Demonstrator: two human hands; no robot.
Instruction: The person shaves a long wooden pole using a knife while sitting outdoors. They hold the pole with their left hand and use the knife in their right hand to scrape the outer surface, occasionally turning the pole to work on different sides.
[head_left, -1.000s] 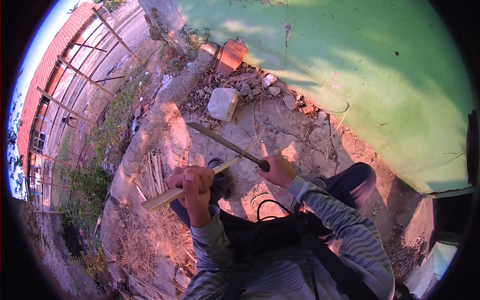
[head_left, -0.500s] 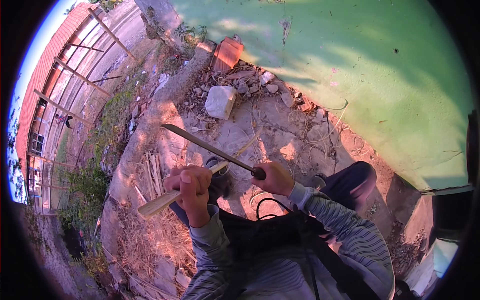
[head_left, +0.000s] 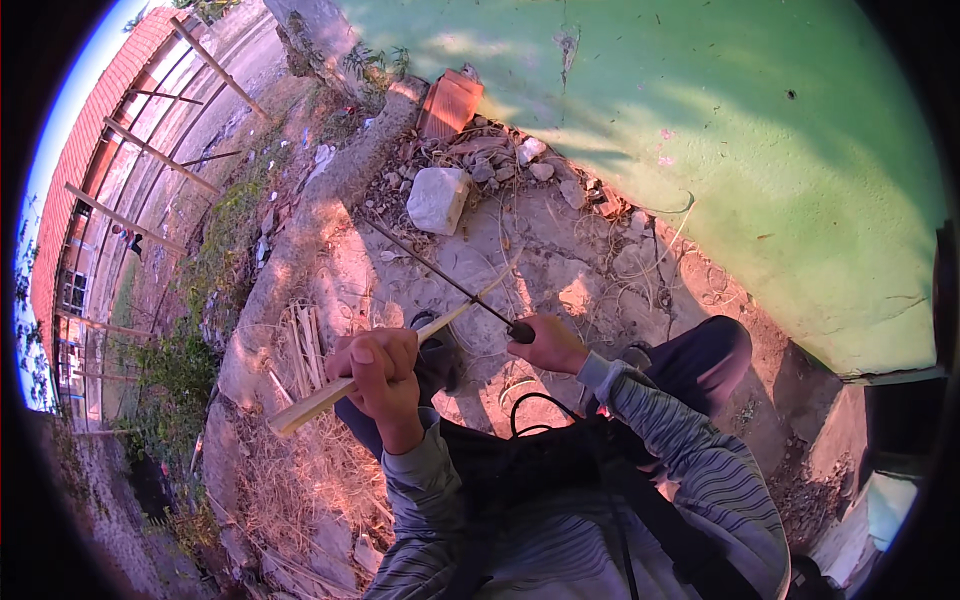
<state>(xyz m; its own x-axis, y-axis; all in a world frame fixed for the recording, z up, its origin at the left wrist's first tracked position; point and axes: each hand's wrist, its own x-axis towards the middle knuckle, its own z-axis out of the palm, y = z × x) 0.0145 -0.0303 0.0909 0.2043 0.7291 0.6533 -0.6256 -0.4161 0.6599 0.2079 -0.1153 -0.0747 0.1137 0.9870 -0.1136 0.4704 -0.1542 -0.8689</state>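
My left hand (head_left: 378, 375) is closed round a pale strip of split bamboo or wood (head_left: 312, 405). The strip slants up to the right, its blunt thick end near me and its thin end pointing away. In my right hand (head_left: 550, 345) is the dark handle of a long machete (head_left: 430, 264), its blade reaching up and to the left, nearly edge-on to view. The blade crosses the strip beyond my left hand and appears to touch it there.
Several split strips (head_left: 306, 340) lie left of my knees, beside dry shavings (head_left: 310, 480). A pale stone block (head_left: 438, 200), an orange brick (head_left: 450, 104) and rubble sit ahead. A green wall (head_left: 760, 200) rises at right; a low concrete edge (head_left: 300, 240) runs along the left.
The machete has turned so its blade shows narrower, and it now crosses the strip farther from my left hand. Both hands keep their holds and have shifted only slightly.
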